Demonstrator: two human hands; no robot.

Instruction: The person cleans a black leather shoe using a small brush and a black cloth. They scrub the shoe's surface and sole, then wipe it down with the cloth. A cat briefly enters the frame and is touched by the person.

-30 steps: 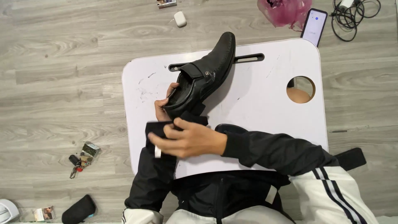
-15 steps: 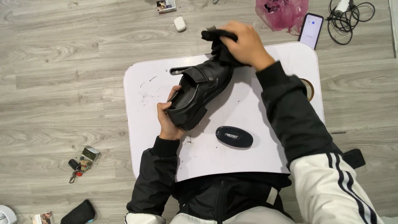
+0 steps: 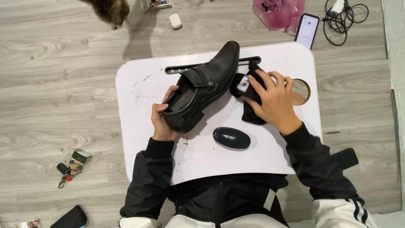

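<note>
A black leather shoe (image 3: 209,82) lies tilted on the white lap table (image 3: 139,97), toe pointing away. My left hand (image 3: 162,122) grips its heel from below. My right hand (image 3: 274,101) clutches a black cloth (image 3: 249,116) beside the shoe's right side, over the table. A black oval polish tin (image 3: 231,138) rests on the table between my forearms, near the front edge.
A phone (image 3: 306,29), a pink plastic bag (image 3: 278,12) and a coiled cable (image 3: 344,19) lie on the wooden floor beyond the table. A cat (image 3: 107,10) stands at the top left. Keys (image 3: 69,166) and a black pouch (image 3: 69,218) lie at the left. The table has a round hole (image 3: 301,95).
My right hand with the cloth has come back from the shoe's toe to its right side. The shoe has turned slightly. A cat has entered at the top left.
</note>
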